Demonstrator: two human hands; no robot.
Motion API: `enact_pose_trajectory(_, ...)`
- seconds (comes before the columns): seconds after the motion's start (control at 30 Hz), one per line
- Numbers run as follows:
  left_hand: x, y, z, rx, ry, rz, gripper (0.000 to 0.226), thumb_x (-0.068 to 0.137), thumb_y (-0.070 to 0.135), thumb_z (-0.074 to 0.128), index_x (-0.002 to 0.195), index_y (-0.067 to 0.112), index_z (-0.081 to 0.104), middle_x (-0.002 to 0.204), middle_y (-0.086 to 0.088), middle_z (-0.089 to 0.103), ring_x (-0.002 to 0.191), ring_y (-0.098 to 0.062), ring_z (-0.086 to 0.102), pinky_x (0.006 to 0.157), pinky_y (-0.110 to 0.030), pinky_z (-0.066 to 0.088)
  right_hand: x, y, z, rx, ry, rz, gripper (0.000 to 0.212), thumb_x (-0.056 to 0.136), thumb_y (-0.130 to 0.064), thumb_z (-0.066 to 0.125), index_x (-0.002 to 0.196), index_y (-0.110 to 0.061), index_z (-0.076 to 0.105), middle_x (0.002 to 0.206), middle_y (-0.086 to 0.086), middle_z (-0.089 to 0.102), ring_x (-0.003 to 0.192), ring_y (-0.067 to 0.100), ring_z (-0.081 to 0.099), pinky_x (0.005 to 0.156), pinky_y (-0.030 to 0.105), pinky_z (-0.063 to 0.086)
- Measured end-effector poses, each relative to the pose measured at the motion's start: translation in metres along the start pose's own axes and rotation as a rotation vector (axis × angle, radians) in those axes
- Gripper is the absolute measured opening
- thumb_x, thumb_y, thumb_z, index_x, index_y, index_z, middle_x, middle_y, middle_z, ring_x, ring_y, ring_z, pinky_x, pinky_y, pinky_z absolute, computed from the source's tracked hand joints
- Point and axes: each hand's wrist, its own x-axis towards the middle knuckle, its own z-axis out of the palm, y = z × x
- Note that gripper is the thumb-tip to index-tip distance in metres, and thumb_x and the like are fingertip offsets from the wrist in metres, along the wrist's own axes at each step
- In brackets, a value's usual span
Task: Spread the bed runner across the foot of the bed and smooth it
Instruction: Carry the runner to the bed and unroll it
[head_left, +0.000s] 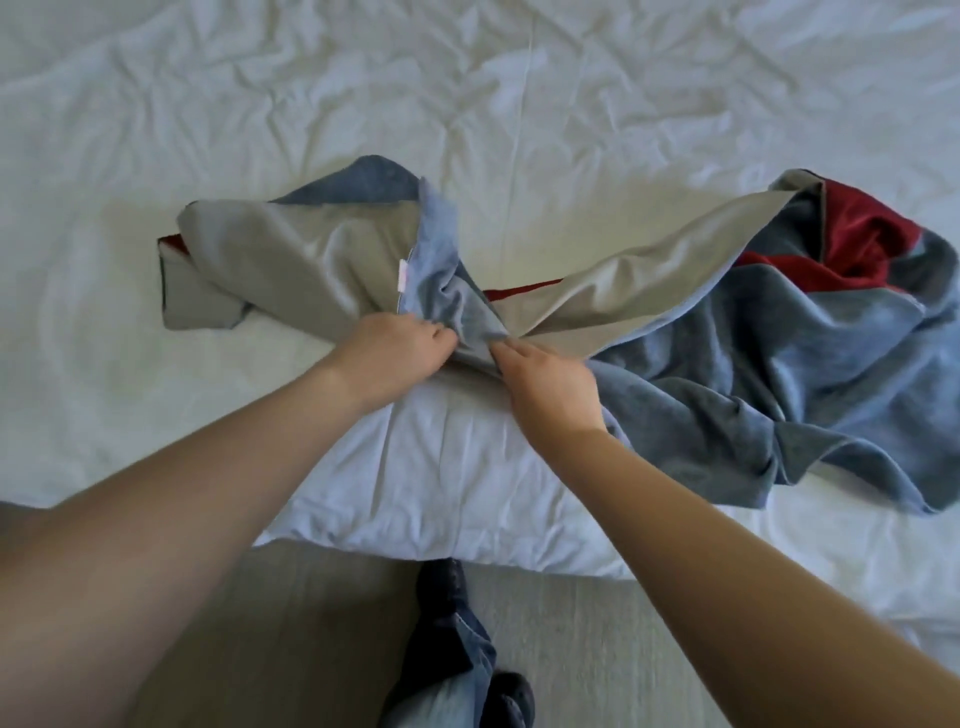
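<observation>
The bed runner (779, 364) lay twisted and bunched along the near edge of the bed (467, 130), with its grey lining showing on the left stretch and its blue and red cloth heaped toward the right edge. Both hands met at its middle. The left hand (395, 353) gripped a gathered blue fold, and the right hand (545, 384) appeared to pinch the same fold, though its fingertips were partly buried in cloth. Little looked done: the runner needed untwisting, turning face up, drawing flat across the foot, and smoothing.
</observation>
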Motion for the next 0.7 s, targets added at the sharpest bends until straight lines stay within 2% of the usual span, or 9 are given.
enact_pose_trajectory(0.13, -0.054, 0.038, -0.006, 0.035, -0.014, -0.046, 0.024, 0.050, 0.000, 0.082, 0.061, 0.013, 0.064, 0.049, -0.002, 0.056, 0.039, -0.020, 0.055, 0.033, -0.022, 0.036, -0.038, -0.021, 0.006, 0.049, -0.059, -0.110, 0.032, 0.083, 0.000, 0.044, 0.107, -0.015, 0.058, 0.107, 0.002, 0.060, 0.099, 0.025, 0.056, 0.073, 0.034, 0.045)
enact_pose_trajectory(0.3, -0.106, 0.082, 0.014, -0.123, -0.084, -0.195, 0.032, 0.035, 0.001, 0.086, 0.049, 0.013, 0.060, 0.041, -0.002, 0.051, 0.031, -0.020, 0.050, 0.030, -0.018, 0.032, -0.074, -0.048, 0.034, -0.005, -0.229, -0.214, 0.027, 0.086, -0.003, 0.050, 0.107, -0.017, 0.059, 0.102, 0.000, 0.063, 0.093, 0.023, 0.061, 0.066, 0.032, 0.043)
enact_pose_trajectory(0.37, -0.126, 0.102, 0.022, -0.192, -0.174, -0.253, 0.028, 0.044, 0.005, 0.088, 0.057, 0.010, 0.063, 0.048, -0.004, 0.057, 0.039, -0.022, 0.056, 0.034, -0.020, 0.039, -0.091, -0.062, 0.046, -0.045, -0.323, -0.245, 0.022, 0.087, -0.007, 0.055, 0.105, -0.017, 0.061, 0.099, -0.001, 0.065, 0.089, 0.023, 0.062, 0.064, 0.031, 0.044)
enact_pose_trajectory(0.43, -0.143, 0.121, 0.035, -0.277, -0.348, -0.316, 0.012, 0.078, 0.012, 0.071, 0.088, 0.008, 0.065, 0.075, -0.007, 0.066, 0.064, -0.023, 0.065, 0.049, -0.025, 0.043, -0.107, -0.073, 0.056, -0.072, -0.393, -0.260, 0.018, 0.086, -0.008, 0.059, 0.101, -0.016, 0.064, 0.096, 0.001, 0.066, 0.083, 0.023, 0.063, 0.062, 0.030, 0.044)
enact_pose_trajectory(0.47, -0.150, 0.129, 0.037, -0.287, -0.402, -0.320, 0.013, 0.084, 0.015, 0.064, 0.095, 0.009, 0.062, 0.081, -0.006, 0.066, 0.068, -0.022, 0.066, 0.051, -0.027, 0.041, -0.113, -0.076, 0.060, -0.070, -0.421, -0.265, 0.019, 0.086, -0.007, 0.059, 0.102, -0.015, 0.065, 0.096, 0.002, 0.066, 0.083, 0.024, 0.063, 0.061, 0.030, 0.043)
enact_pose_trajectory(0.53, -0.159, 0.139, 0.035, -0.256, -0.357, -0.229, 0.026, 0.057, 0.017, 0.086, 0.073, 0.009, 0.067, 0.056, -0.003, 0.062, 0.043, -0.017, 0.060, 0.036, -0.020, 0.035, -0.120, -0.079, 0.062, -0.065, -0.449, -0.276, 0.022, 0.087, -0.004, 0.057, 0.105, -0.014, 0.064, 0.098, 0.003, 0.066, 0.085, 0.025, 0.063, 0.061, 0.030, 0.041)
enact_pose_trajectory(0.6, -0.160, 0.139, 0.030, -0.258, -0.308, -0.229, 0.035, 0.031, 0.013, 0.091, 0.050, 0.012, 0.063, 0.039, 0.000, 0.052, 0.027, -0.015, 0.048, 0.029, -0.014, 0.027, -0.120, -0.077, 0.057, -0.064, -0.456, -0.288, 0.025, 0.086, -0.003, 0.056, 0.106, -0.016, 0.063, 0.099, 0.003, 0.065, 0.088, 0.025, 0.063, 0.062, 0.031, 0.041)
enact_pose_trajectory(0.63, -0.158, 0.134, 0.026, -0.255, -0.303, -0.230, 0.032, 0.037, 0.014, 0.089, 0.052, 0.012, 0.061, 0.042, -0.001, 0.054, 0.030, -0.016, 0.051, 0.030, -0.016, 0.029, -0.118, -0.077, 0.053, -0.069, -0.465, -0.297, 0.026, 0.086, -0.003, 0.056, 0.106, -0.018, 0.062, 0.099, 0.002, 0.064, 0.089, 0.025, 0.062, 0.062, 0.031, 0.041)
enact_pose_trajectory(0.7, -0.156, 0.121, 0.020, -0.312, -0.341, -0.251, 0.014, 0.073, 0.022, 0.070, 0.074, 0.014, 0.059, 0.067, -0.002, 0.064, 0.054, -0.018, 0.060, 0.043, -0.025, 0.037, -0.114, -0.074, 0.043, -0.058, -0.494, -0.305, 0.022, 0.086, -0.008, 0.056, 0.104, -0.020, 0.061, 0.098, 0.001, 0.064, 0.090, 0.025, 0.062, 0.062, 0.031, 0.042)
